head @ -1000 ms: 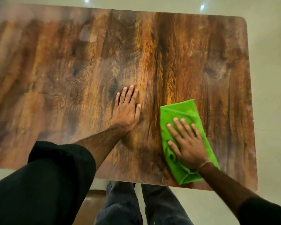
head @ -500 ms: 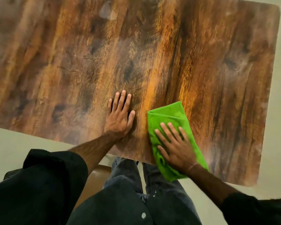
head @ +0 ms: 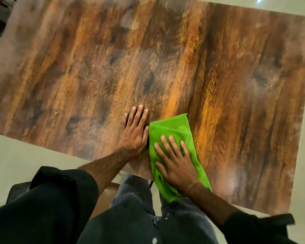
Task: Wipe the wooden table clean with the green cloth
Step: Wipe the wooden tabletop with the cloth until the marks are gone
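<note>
Two flat hands: my right hand (head: 176,166), fingers spread, pressed the green cloth (head: 173,127), its long axis running up-frame, just beside my straight-fingered left hand (head: 135,131) on the wooden table (head: 236,85)

Bright green cloth (head: 173,127), streaked brown-orange woodgrain table (head: 218,76) — black sleeves (head: 60,191)

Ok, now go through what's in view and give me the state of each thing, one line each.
Green cloth: folded, flat on the table, near end hanging over the front edge.
Right hand: flat, fingers spread, pressing on the cloth.
Left hand: flat on bare wood, fingers straight, right beside the cloth.
Table: hazy pale patches on its surface in places.
</note>
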